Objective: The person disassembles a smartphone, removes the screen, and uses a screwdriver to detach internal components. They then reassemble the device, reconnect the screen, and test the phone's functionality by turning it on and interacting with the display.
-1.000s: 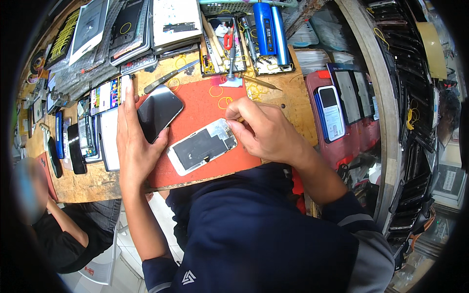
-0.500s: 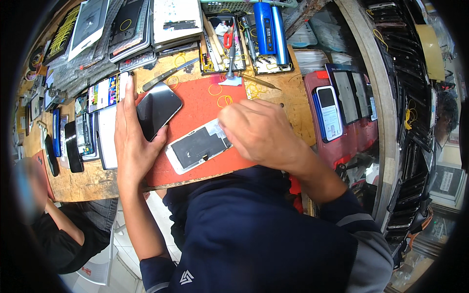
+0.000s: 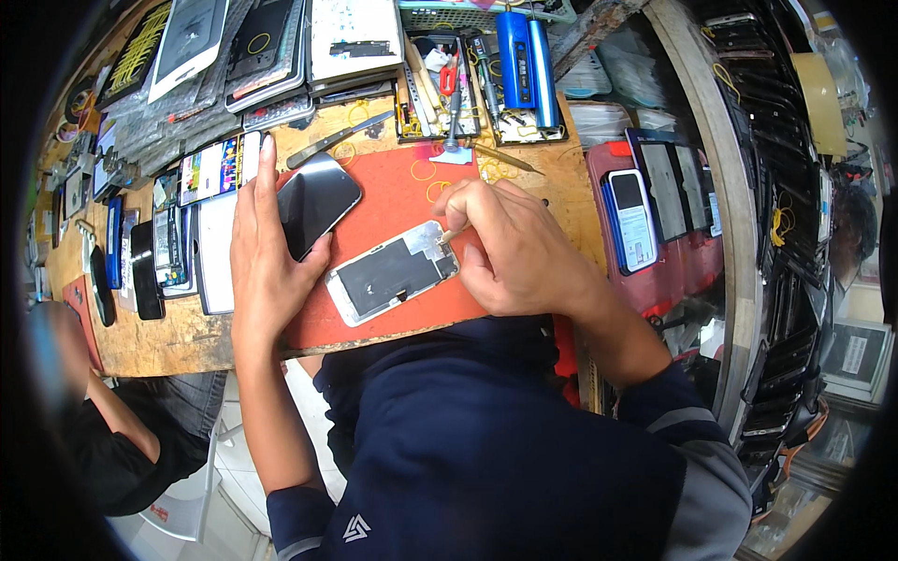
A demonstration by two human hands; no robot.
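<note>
My left hand [image 3: 271,257] lies along the left side of a dark smartphone [image 3: 323,201]. Its thumb wraps the near edge while the fingers stretch along the other side. Beside it, on the red mat [image 3: 383,178], rests a white-framed phone screen assembly [image 3: 388,278], showing its inner side with a dark plate and a silvery patch. My right hand [image 3: 519,248] is over the assembly's upper right end. Its index finger curls down at the silvery patch, the thumb lower by the edge. Whatever the fingertips grip there is too small to make out.
Behind the mat lie a knife [image 3: 339,140], yellow rubber bands and tool trays [image 3: 435,89]. Stacks of phone and tablet parts [image 3: 262,56] fill the back left. Phones lie on a red case [image 3: 645,290] at right. Another person [image 3: 122,425] sits at far left.
The view has shifted slightly, with the bench lower and further right in it. My right hand's fingers have opened out somewhat, uncovering more of the assembly's end. My left hand stays at the smartphone.
</note>
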